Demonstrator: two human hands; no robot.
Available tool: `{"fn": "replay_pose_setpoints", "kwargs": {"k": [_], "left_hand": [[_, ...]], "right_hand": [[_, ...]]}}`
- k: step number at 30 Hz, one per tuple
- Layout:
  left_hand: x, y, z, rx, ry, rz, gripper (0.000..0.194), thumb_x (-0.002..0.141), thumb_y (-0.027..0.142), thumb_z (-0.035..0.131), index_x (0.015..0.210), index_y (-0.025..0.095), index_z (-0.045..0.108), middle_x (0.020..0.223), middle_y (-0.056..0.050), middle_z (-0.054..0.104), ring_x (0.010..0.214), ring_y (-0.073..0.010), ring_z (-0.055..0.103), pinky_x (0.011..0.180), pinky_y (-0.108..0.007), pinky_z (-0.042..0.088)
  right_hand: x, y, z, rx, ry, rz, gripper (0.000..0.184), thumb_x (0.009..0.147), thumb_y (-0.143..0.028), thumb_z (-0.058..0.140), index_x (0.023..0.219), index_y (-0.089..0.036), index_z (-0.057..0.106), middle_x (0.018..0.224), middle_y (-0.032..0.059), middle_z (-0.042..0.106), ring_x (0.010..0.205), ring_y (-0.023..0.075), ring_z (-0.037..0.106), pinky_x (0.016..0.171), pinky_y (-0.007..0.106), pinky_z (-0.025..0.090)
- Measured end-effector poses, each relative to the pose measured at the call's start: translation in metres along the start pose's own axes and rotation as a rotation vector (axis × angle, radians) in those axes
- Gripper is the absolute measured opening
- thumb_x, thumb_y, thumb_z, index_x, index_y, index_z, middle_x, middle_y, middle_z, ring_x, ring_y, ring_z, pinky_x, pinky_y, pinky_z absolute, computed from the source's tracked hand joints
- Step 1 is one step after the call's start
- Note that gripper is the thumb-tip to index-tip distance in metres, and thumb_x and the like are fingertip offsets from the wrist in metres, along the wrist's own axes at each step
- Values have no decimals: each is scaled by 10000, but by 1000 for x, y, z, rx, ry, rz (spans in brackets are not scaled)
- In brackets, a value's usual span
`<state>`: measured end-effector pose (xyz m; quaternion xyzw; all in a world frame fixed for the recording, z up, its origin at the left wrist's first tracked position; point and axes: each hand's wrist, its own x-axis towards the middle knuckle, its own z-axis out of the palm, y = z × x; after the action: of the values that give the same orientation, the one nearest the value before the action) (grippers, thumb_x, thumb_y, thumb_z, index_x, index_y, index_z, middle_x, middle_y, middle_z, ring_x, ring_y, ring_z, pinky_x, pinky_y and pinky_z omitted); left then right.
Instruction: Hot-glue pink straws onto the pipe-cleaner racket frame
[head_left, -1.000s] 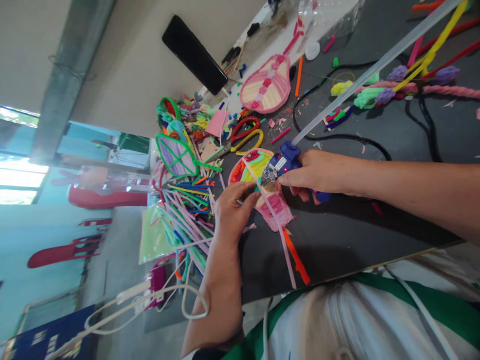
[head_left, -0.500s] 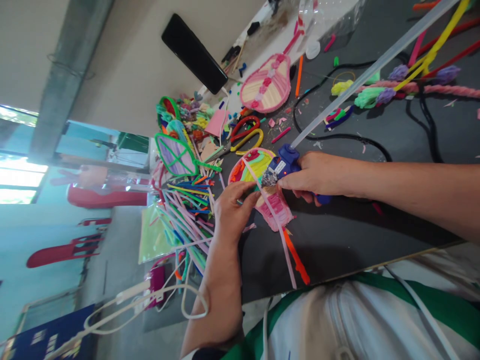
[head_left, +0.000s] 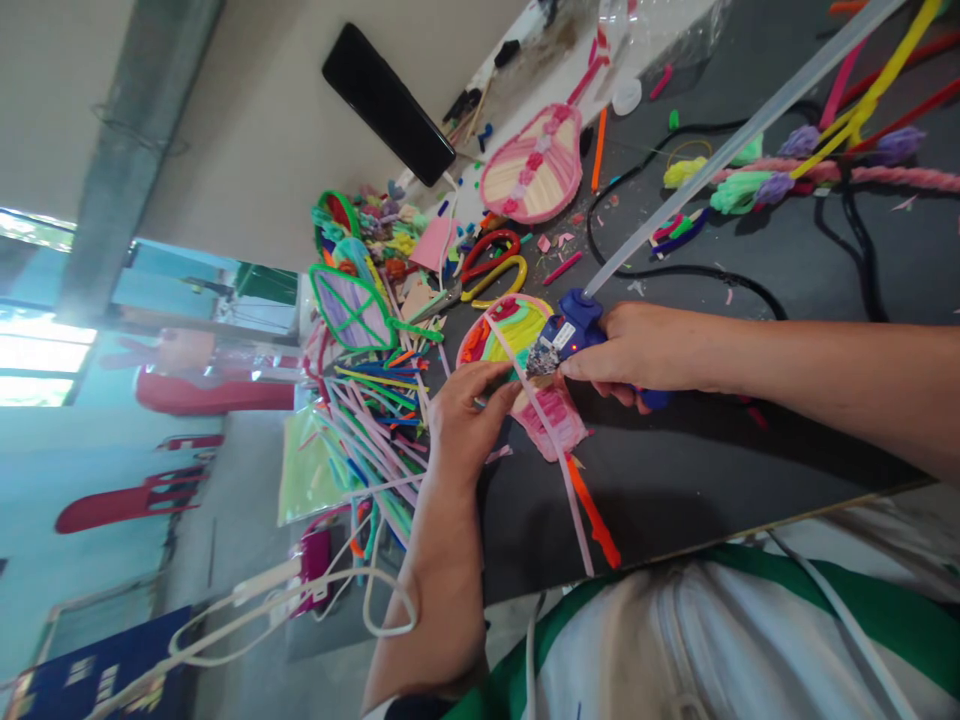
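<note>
A blue hot glue gun (head_left: 577,325) is gripped in my right hand (head_left: 626,350), with a long translucent glue stick (head_left: 705,185) rising from its back. Its nozzle points down-left over a colourful craft piece (head_left: 551,415) with a rainbow-striped round part and a pink lower part. My left hand (head_left: 469,410) is closed, thumb and forefinger pinched at a lilac pipe cleaner (head_left: 551,440) that crosses the piece. A bit of teal shows between those fingers. An orange pipe cleaner strip (head_left: 592,515) extends from the pink part. The nozzle's very tip is hard to make out.
Red-and-yellow-handled scissors (head_left: 491,270) lie beyond the craft piece. A pink oval craft (head_left: 532,165) sits farther back. Many pipe cleaners (head_left: 375,430) are heaped at left, beside a green-framed piece (head_left: 352,310). A black cord (head_left: 690,272) loops behind my right hand. A black phone (head_left: 390,105) stands upright.
The glue gun and my right hand have shifted very slightly to the right. My left hand, the lilac pipe cleaner and the craft piece stay almost still.
</note>
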<state>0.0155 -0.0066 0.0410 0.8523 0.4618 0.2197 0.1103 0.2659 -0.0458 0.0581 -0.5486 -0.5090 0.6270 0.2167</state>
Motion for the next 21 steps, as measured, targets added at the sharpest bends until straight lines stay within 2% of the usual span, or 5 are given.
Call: {"fn": "replay_pose_setpoints", "kwargs": {"k": [8, 15, 21], "left_hand": [[1, 2, -1, -16, -14, -17, 203, 835, 316, 700, 992, 199, 757, 980, -46, 735, 868, -159, 675, 779, -263, 532], [1, 1, -1, 1, -17, -17, 202, 832, 325, 696, 984, 205, 756, 977, -47, 737, 888, -168, 676, 805, -278, 538], [1, 1, 0, 5, -5, -25, 201, 822, 319, 704, 981, 210, 760, 980, -43, 740, 890, -171, 672, 840, -293, 535]], "right_hand": [[-5, -4, -2, -40, -2, 23, 317, 786, -382, 620, 545, -186, 558, 461, 13, 567, 381, 111, 523, 377, 206, 461], [-5, -2, -4, 18, -11, 17, 333, 780, -392, 663, 538, -189, 557, 478, 23, 570, 390, 117, 527, 374, 213, 448], [-1, 0, -1, 34, 18, -22, 266, 780, -350, 627, 585, -181, 564, 495, 12, 582, 387, 112, 528, 368, 206, 446]]}}
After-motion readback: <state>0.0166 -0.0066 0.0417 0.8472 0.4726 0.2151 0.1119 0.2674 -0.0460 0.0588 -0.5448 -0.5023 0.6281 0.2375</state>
